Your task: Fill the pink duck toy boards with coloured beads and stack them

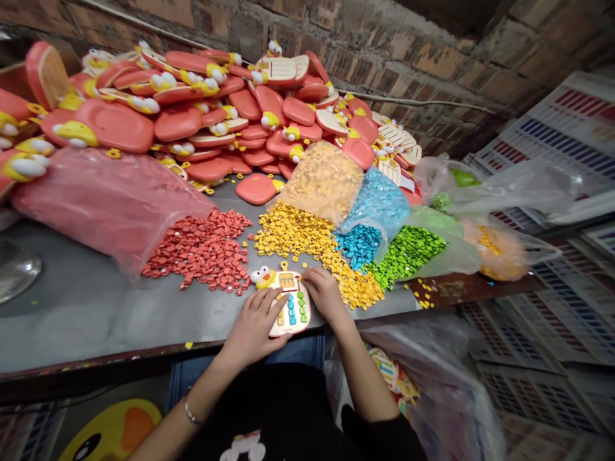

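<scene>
A white duck-headed toy panel (293, 325) with a red rim lies at the table's near edge. Blue buttons (291, 309) and green buttons (302, 307) stand in columns on it, with yellow ones partly under my fingers. My left hand (259, 320) grips the panel's left side, its fingers across the face and the thumb by the lower edge. My right hand (327, 294) is closed at the upper right corner, fingertips pinched together. A small red piece (298, 278) shows at those fingertips; whether they hold it is unclear.
Red buttons (206, 250) spill from a bag (106, 205) on the left. Heaps of yellow buttons (293, 230), blue buttons (360, 244) and green buttons (408, 253) lie beyond the panel. Many red duck-headed casings (182, 121) are piled against the brick wall (355, 51).
</scene>
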Demonstrator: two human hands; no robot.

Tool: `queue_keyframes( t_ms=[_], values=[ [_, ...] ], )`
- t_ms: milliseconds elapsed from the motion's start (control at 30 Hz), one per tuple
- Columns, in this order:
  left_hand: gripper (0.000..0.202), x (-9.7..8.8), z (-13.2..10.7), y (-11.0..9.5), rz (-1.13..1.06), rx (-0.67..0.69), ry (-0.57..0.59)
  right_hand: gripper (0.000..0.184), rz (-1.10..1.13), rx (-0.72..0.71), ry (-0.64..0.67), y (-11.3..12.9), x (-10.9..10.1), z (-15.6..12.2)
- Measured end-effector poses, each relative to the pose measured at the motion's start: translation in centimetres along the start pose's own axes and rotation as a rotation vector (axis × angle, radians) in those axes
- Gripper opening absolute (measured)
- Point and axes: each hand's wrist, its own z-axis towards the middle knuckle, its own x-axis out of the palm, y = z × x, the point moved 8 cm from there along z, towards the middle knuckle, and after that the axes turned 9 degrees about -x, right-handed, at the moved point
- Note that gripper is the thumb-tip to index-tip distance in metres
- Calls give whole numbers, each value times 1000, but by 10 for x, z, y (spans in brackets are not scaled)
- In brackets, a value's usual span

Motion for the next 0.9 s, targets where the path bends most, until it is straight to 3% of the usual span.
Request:
queue_keyframes(
  t_ms=[267, 433, 533, 733, 900],
  values=[
    [66, 3, -1, 2, 2, 7, 6, 19, -71, -77, 212, 3, 17, 24],
    [67, 5, -1, 5, -9, -6, 12, 20, -50, -54, 349, -1, 19, 39],
    [66, 5, -2, 5, -19, 4, 5, 16, 66, 14, 503, -13, 26, 56],
    [66, 9, -2, 8, -49, 4, -18, 29, 272, 193, 849, -45, 59, 76],
    [72, 15, -2, 11, -66, -1, 10, 34, 372, 337, 865, -63, 71, 72]
  ],
)
